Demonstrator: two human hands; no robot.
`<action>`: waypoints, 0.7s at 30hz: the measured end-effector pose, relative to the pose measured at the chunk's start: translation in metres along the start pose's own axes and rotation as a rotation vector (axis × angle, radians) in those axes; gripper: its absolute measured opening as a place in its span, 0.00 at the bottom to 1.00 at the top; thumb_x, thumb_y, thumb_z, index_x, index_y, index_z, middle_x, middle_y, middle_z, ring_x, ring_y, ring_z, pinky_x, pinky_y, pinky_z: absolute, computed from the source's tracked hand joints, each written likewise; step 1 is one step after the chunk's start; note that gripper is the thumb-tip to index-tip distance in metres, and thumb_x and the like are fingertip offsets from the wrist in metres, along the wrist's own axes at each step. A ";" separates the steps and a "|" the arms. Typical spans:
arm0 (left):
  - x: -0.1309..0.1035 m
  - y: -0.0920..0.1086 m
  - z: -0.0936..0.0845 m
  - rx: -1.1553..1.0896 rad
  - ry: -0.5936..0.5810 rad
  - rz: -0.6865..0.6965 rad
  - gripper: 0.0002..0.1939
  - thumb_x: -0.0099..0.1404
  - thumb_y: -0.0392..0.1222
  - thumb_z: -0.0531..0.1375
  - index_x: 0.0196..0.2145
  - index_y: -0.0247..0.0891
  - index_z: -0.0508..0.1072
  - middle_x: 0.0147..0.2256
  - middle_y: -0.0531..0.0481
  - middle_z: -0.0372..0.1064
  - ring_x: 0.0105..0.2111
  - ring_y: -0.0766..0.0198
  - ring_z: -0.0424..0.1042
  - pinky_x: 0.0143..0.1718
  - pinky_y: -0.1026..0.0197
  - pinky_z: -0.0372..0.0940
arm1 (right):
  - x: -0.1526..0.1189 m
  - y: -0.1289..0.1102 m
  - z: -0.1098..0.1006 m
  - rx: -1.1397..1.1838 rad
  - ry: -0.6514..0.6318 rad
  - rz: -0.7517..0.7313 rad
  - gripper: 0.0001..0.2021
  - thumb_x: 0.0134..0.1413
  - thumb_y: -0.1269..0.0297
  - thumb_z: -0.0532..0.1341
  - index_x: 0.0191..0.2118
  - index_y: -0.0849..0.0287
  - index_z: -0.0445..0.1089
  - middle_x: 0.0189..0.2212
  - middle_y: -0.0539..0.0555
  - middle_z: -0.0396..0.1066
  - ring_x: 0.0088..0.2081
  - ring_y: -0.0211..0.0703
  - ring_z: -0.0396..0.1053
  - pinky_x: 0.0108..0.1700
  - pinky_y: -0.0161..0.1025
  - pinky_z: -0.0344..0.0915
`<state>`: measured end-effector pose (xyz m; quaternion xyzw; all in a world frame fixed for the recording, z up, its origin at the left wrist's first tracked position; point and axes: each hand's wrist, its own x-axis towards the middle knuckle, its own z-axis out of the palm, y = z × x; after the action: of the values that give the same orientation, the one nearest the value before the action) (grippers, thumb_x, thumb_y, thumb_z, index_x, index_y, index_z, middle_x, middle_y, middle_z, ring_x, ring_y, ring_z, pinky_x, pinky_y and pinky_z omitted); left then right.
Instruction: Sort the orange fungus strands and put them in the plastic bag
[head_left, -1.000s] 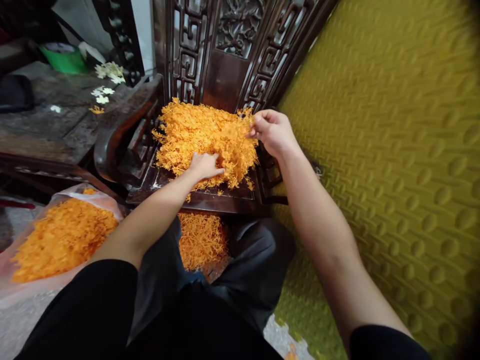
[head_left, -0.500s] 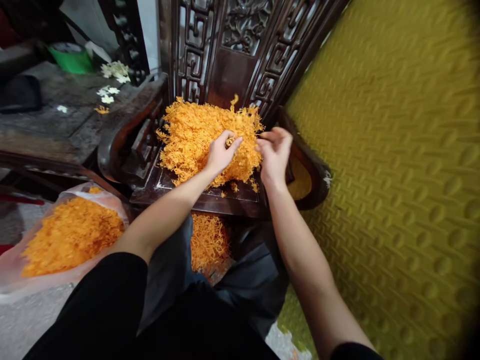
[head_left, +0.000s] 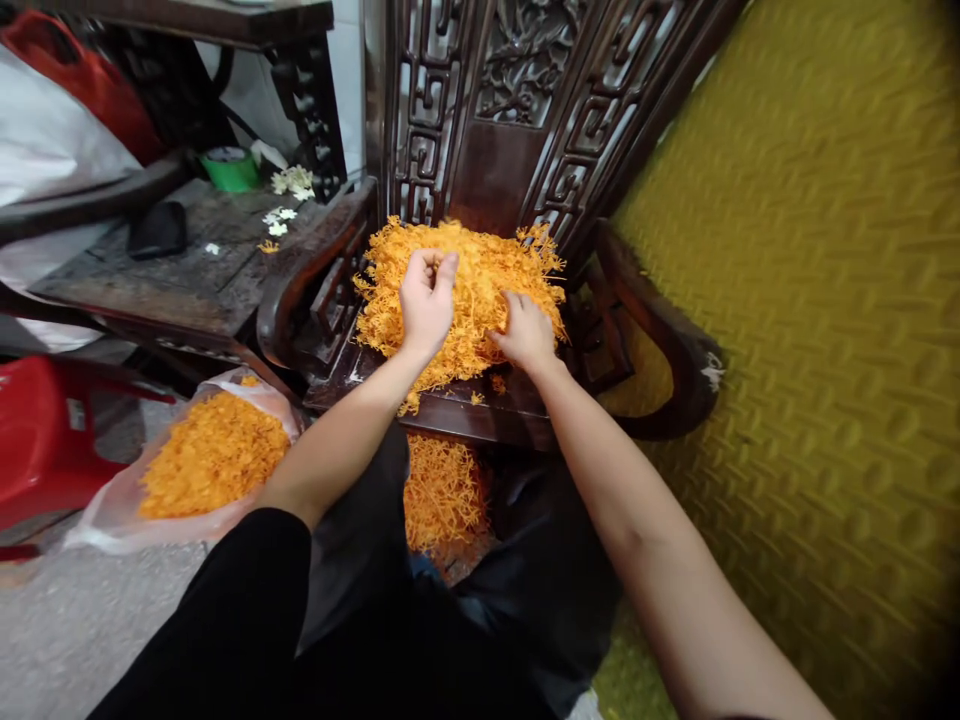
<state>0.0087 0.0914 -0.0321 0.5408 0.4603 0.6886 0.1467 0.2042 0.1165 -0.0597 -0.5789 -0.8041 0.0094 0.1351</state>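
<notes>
A loose heap of orange flower clusters [head_left: 474,300] lay on the seat of a dark carved wooden chair [head_left: 499,165], which seemed to serve as a raised surface, bringing the blooms within easy reach of both arms.

The left hand [head_left: 426,312] was over the left-centre of the chair seat, in front of the heap as seen from above. Its fingers were curled in, with the thumb close to the index finger, a narrow shape that would suit something small and thin; whether a bloom was pinched there could not be told. The right hand [head_left: 531,335] lay against the heap, right of centre on the chair. Its fingers were moderately parted, thumb away from the index finger, the tips touching the flowers; no separate piece showed between them.

More orange flowers with thin stalks [head_left: 444,490] lay below the chair's front edge, between the person's legs, probably there to stay close. On the floor left of the chair, a pale plastic bag [head_left: 112,525] lay spread open around another orange pile [head_left: 217,450], presumably so that its contents stayed together. White blossoms [head_left: 279,218] and a green tape roll [head_left: 229,172] rested on a neighbouring wooden seat, left of the chair.
</notes>
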 end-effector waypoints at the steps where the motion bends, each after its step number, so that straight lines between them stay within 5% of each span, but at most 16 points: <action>1: 0.000 -0.001 -0.002 0.008 0.021 -0.010 0.22 0.77 0.66 0.47 0.42 0.45 0.63 0.32 0.51 0.64 0.30 0.64 0.67 0.32 0.59 0.63 | 0.001 0.000 0.002 -0.035 0.003 0.020 0.38 0.59 0.56 0.65 0.72 0.60 0.57 0.67 0.69 0.62 0.63 0.69 0.63 0.63 0.62 0.61; 7: 0.005 -0.010 -0.012 -0.013 0.021 -0.067 0.22 0.74 0.64 0.54 0.36 0.43 0.62 0.27 0.54 0.61 0.26 0.67 0.64 0.29 0.61 0.60 | 0.014 0.002 0.012 -0.058 0.011 0.138 0.36 0.58 0.57 0.68 0.69 0.60 0.61 0.68 0.72 0.60 0.66 0.72 0.60 0.64 0.68 0.55; 11: 0.005 -0.007 -0.016 -0.173 -0.043 -0.229 0.20 0.72 0.61 0.60 0.35 0.42 0.63 0.26 0.54 0.66 0.22 0.69 0.64 0.25 0.64 0.61 | 0.018 0.000 0.001 0.236 -0.101 -0.123 0.50 0.45 0.46 0.76 0.71 0.58 0.61 0.73 0.71 0.51 0.72 0.76 0.50 0.70 0.71 0.48; 15: 0.000 0.006 -0.014 -0.287 -0.141 -0.210 0.18 0.70 0.59 0.63 0.37 0.41 0.67 0.30 0.51 0.71 0.26 0.67 0.71 0.29 0.63 0.67 | 0.015 -0.011 -0.017 0.530 0.127 -0.333 0.19 0.63 0.53 0.63 0.52 0.59 0.79 0.49 0.63 0.78 0.53 0.57 0.74 0.61 0.55 0.66; 18: -0.008 0.014 -0.009 -0.310 -0.164 -0.110 0.17 0.74 0.57 0.59 0.51 0.43 0.69 0.44 0.45 0.76 0.36 0.63 0.77 0.38 0.58 0.72 | 0.018 -0.010 -0.032 0.554 0.324 -0.231 0.15 0.65 0.58 0.59 0.37 0.59 0.81 0.37 0.59 0.78 0.42 0.52 0.74 0.53 0.50 0.68; 21: -0.022 0.015 0.008 -0.151 0.033 -0.086 0.20 0.77 0.53 0.54 0.61 0.44 0.62 0.56 0.39 0.71 0.51 0.58 0.75 0.55 0.51 0.69 | 0.028 0.002 -0.049 0.754 0.510 -0.019 0.14 0.62 0.55 0.61 0.33 0.60 0.78 0.30 0.54 0.74 0.36 0.47 0.71 0.44 0.44 0.68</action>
<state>0.0283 0.0715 -0.0335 0.4966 0.4323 0.7232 0.2086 0.2087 0.1367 -0.0066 -0.4659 -0.6907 0.1574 0.5301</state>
